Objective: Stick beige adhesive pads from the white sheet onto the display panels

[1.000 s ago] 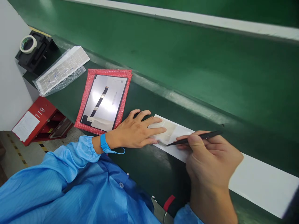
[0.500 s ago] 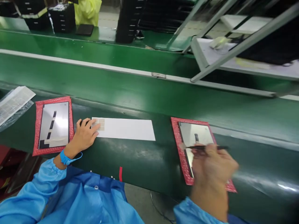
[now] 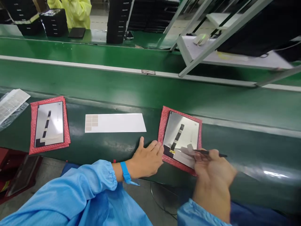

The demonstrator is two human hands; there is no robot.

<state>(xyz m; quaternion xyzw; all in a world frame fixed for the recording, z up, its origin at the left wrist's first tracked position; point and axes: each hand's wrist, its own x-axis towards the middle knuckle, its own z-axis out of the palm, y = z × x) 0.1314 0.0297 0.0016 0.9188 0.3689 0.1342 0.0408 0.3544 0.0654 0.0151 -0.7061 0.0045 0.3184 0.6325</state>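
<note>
My right hand (image 3: 213, 166) is closed around black tweezers (image 3: 208, 153). A small pale piece (image 3: 190, 147), perhaps a sticker, is at their tip, over a silvery display panel (image 3: 185, 133). A black-and-silver flex strip (image 3: 178, 138) runs across that panel, which lies tilted on a red bubble-wrap bag (image 3: 162, 125). My left hand (image 3: 148, 158) is open, fingers stretched, with fingertips at the bag's left edge. Left of it lies a white backing sheet (image 3: 119, 123) with several beige stickers (image 3: 91, 122) at one end.
A second display panel (image 3: 55, 121) rests on red bubble wrap (image 3: 33, 125) at left, beside sheets in clear plastic (image 3: 14, 103). A metal rack (image 3: 199, 59) stands at the back right. Stacked black trays (image 3: 117, 22) and a person in yellow (image 3: 78, 12) are across the green bench (image 3: 105, 83).
My left hand has left the sticker sheet and moved right to the right-hand bag. That bag and panel now lie turned at a different angle. The tweezers remain in my right hand over the panel.
</note>
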